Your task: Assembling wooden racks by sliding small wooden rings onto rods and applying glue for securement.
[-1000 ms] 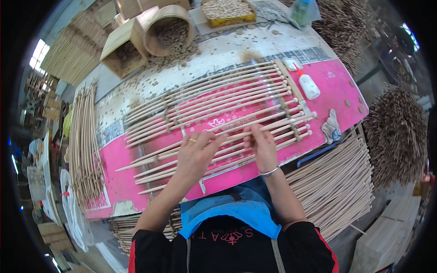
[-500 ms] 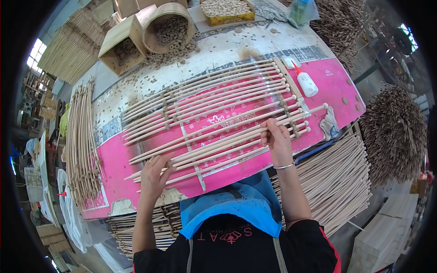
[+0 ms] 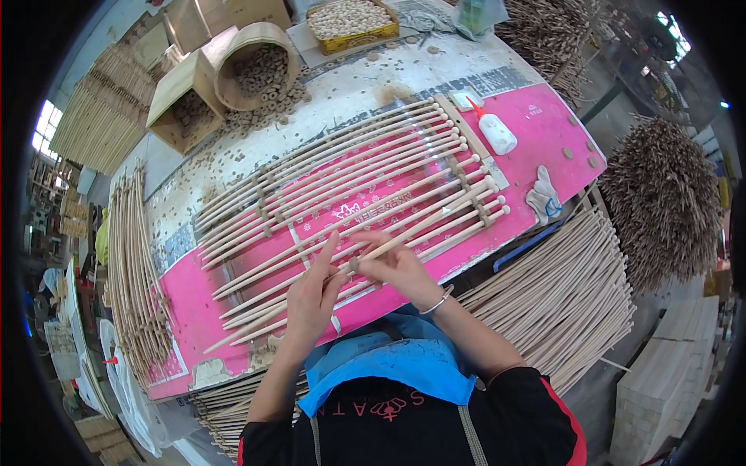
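We are seeing pale tan rods (image 3: 342,186) lying on a bright pink sheet (image 3: 544,128) – a white glue bottle (image 3: 496,133) red-tipped, a yellow crate (image 3: 353,35).

Both hands (image 3: 353,283) on wooden rods (image 3: 350,190), pink table (image 3: 544,132), glue bottle (image 3: 495,133)

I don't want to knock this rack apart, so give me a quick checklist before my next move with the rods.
1. Right hand grips a wooden rod: ok.
2. Left hand on the rods beside it: ok.
3. Rods lying in even rows on the pink table: ok.
4. Glue bottle clear of both hands: ok.
5. Glove off the rods: ok.
6. Glue on the joints: cannot tell.
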Motion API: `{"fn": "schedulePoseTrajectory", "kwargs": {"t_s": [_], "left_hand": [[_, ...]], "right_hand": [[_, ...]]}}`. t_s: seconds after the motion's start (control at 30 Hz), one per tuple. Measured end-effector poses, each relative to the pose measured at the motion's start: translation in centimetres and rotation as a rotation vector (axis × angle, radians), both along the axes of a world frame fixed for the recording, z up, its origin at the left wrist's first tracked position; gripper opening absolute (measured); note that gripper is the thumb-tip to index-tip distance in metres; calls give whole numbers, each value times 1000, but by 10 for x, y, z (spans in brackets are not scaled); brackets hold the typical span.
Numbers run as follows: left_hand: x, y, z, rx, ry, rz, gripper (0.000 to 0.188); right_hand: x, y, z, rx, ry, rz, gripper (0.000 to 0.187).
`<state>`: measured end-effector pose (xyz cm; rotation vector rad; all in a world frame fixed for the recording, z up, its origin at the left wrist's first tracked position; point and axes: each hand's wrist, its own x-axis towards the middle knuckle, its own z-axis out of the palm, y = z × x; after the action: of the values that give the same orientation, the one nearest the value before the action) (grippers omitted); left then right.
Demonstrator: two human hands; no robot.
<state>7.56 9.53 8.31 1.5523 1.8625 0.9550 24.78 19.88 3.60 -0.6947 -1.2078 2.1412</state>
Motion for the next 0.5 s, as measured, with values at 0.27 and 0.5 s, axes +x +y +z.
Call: {"fn": "schedulePoseTrajectory", "kwargs": {"t_s": [0.27, 0.5], "left_hand": [[-3, -16, 15, -82, -117, 47, 64], [-18, -28, 2, -37, -136, 40, 39]], "right_hand": [[29, 24, 7, 17, -11, -142, 28], [55, 56, -6, 97, -1, -342, 26]]}}
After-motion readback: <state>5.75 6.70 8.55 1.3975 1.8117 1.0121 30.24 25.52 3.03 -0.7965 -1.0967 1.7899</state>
